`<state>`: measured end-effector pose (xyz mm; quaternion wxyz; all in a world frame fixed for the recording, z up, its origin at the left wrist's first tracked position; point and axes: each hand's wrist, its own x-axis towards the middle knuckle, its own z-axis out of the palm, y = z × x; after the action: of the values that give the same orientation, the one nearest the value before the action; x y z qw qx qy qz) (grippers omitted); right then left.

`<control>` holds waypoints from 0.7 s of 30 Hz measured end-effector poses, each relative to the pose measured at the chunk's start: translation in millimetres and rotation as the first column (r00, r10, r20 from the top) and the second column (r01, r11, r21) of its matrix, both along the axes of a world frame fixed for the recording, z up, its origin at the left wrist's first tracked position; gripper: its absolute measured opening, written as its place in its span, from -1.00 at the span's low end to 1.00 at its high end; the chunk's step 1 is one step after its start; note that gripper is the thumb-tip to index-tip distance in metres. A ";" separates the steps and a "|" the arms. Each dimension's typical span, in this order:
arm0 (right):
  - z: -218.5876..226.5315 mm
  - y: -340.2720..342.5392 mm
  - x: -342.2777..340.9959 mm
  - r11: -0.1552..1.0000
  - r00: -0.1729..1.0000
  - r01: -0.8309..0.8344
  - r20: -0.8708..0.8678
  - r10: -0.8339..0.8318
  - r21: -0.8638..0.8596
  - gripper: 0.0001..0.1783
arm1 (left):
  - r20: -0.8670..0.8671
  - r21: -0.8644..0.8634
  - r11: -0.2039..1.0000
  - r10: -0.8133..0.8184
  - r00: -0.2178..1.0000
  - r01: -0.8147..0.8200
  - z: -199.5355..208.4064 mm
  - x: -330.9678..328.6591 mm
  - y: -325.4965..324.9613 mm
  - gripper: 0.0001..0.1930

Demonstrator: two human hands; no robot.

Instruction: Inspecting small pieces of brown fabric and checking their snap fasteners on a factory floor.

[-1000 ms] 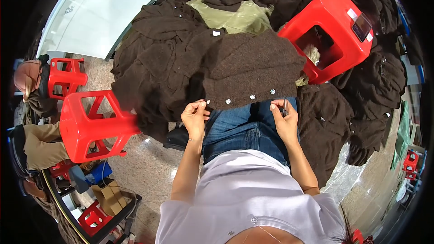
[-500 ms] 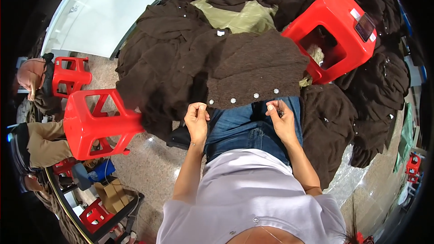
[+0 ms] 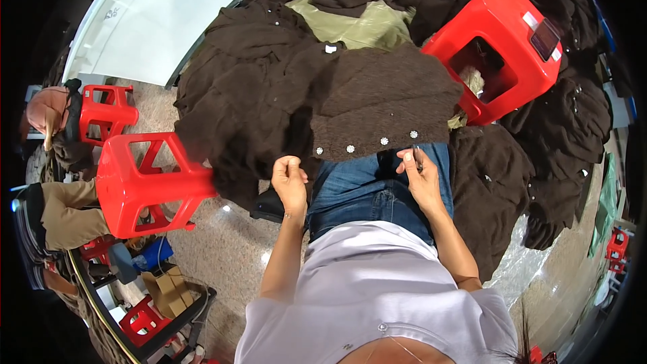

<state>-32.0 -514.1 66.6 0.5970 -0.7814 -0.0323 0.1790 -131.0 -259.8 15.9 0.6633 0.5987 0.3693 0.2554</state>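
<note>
A dark brown knit garment lies over my lap, its near edge carrying a row of several shiny round buttons. Just left of its near corner is my left hand, thumb and fingertips pinched together, a little apart from the cloth. Whatever that pinch holds, if anything, is too small to see. My right hand is near the rightmost button, fingers curled round a small, dark, narrow metal tool. Most of the tool is hidden by the fingers.
Brown garments lie heaped ahead and at right. A red stool bearing a phone stands ahead right; another red stool stands left. Beyond it are a white panel and a person's tan-trousered leg.
My left hand has moved slightly left and down, away from the garment's corner. My right hand keeps nearly the same place, with the dark tool showing a bit more between its fingers.
</note>
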 end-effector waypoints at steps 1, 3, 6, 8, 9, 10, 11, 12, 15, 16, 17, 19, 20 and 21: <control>0.5 0.8 -0.3 1.000 1.000 -0.010 -0.009 0.010 0.007 -0.54 | -0.020 0.047 0.998 0.046 0.999 -0.045 -0.7 -1.3 0.5 -0.90; -4.9 -0.5 1.3 0.999 0.999 -0.038 0.017 0.038 0.015 -0.55 | -0.025 0.349 0.935 0.074 0.997 -0.061 8.1 4.9 -6.7 -0.97; -4.7 -1.0 0.9 1.000 0.999 -0.026 0.024 0.026 0.018 -0.60 | -0.019 0.768 0.628 -0.173 0.985 0.126 35.5 18.4 -23.3 -0.92; -4.7 -1.6 0.7 0.999 0.999 -0.027 0.020 0.026 0.027 -0.59 | -0.016 0.766 0.589 -0.383 0.924 0.257 48.6 26.7 -37.1 -0.81; -4.0 -1.0 0.1 0.999 0.999 -0.031 0.020 0.031 0.026 -0.59 | -0.035 0.759 0.563 -0.465 0.885 0.326 50.8 32.3 -42.2 -0.78; -3.2 -0.4 -0.6 0.999 0.999 -0.035 0.019 0.035 0.026 -0.59 | -0.054 0.751 0.531 -0.543 0.838 0.392 53.3 38.3 -44.9 -0.76; -2.5 -0.6 -0.9 0.999 0.999 -0.030 0.020 0.030 0.025 -0.59 | -0.157 0.782 0.428 -0.569 0.807 0.453 57.9 43.2 -45.5 -0.72; -1.5 -0.7 -1.4 0.999 0.999 -0.033 0.009 0.033 0.016 -0.59 | -0.260 0.798 0.319 -0.581 0.771 0.510 60.8 48.0 -45.6 -0.68; -1.3 -0.3 -2.6 0.999 0.999 -0.036 -0.012 0.036 0.004 -0.59 | -0.207 0.811 0.358 -0.564 0.799 0.463 49.3 49.9 -44.4 -0.77; -4.5 0.4 -3.3 0.998 0.998 -0.058 0.025 0.058 0.007 -0.54 | -0.139 0.756 0.479 -0.550 0.824 0.447 43.9 48.3 -44.0 -0.82; -4.2 1.6 -3.2 0.997 0.995 -0.077 0.061 0.076 0.009 -0.49 | -0.073 0.770 0.518 -0.509 0.858 0.373 44.7 50.5 -44.7 -0.88; -0.6 1.1 -3.3 0.991 0.994 -0.111 -0.011 0.113 0.079 -0.42 | -0.034 0.719 0.608 -0.452 0.891 0.336 47.6 49.1 -42.6 -0.90; 2.5 1.6 -3.2 0.979 0.985 -0.144 -0.073 0.155 0.146 -0.35 | -0.027 0.700 0.635 -0.432 0.901 0.326 47.4 48.0 -41.9 -0.91; 0.4 5.4 -2.6 0.975 0.980 -0.158 -0.095 0.174 0.155 -0.27 | -0.025 0.701 0.634 -0.437 0.899 0.328 45.4 46.7 -42.1 -0.91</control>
<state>-34.6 -508.6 67.0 0.6367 -0.7190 -0.0784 0.2673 -84.3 -301.9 61.3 0.4566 0.8453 0.0618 0.2706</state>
